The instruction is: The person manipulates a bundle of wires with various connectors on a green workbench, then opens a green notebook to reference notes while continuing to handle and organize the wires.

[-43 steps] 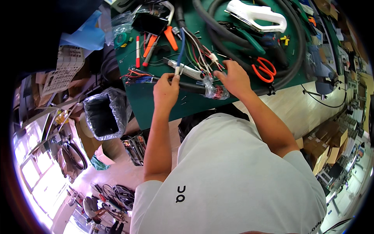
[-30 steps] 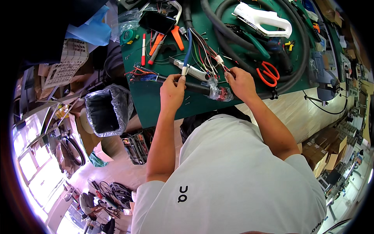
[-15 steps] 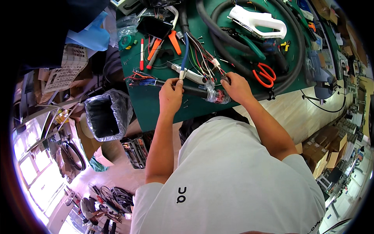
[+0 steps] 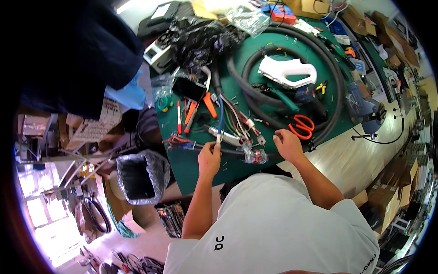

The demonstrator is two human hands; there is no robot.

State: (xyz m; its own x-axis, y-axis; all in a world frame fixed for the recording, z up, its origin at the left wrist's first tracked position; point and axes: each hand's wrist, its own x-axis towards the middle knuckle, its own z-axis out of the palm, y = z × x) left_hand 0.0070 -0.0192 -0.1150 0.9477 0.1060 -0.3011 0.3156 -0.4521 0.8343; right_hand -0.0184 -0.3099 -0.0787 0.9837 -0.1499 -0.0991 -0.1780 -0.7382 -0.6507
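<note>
My left hand [image 4: 209, 160] is closed around the pale end of a blue cable [image 4: 222, 114], pinched between thumb and fingers. My right hand [image 4: 288, 145] is over the table's front side with its fingers loosely apart, holding nothing I can see. Just left of it lies a metal-ended connector [image 4: 260, 139] among thin red, white and green wires fanning from a thick black cable [image 4: 216, 82]. Between my hands, clear plastic film [image 4: 255, 155] wraps part of another black cable along the front. A grey-handled utility knife [image 4: 224, 136] lies behind my left hand.
Red-handled scissors [image 4: 301, 127] lie right of the wires. Behind them are a white handle-shaped housing [image 4: 287, 73], a power drill [image 4: 315, 101] and coiled thick black cable [image 4: 340, 86]. Orange-handled cutters [image 4: 210, 106] and a phone [image 4: 189, 89] sit left. A lined bin [image 4: 157, 176] stands beside the table.
The view has shifted, showing more of the table's far side. My right hand has come away from the wire ends and let go of the connector. My left hand still holds the blue cable.
</note>
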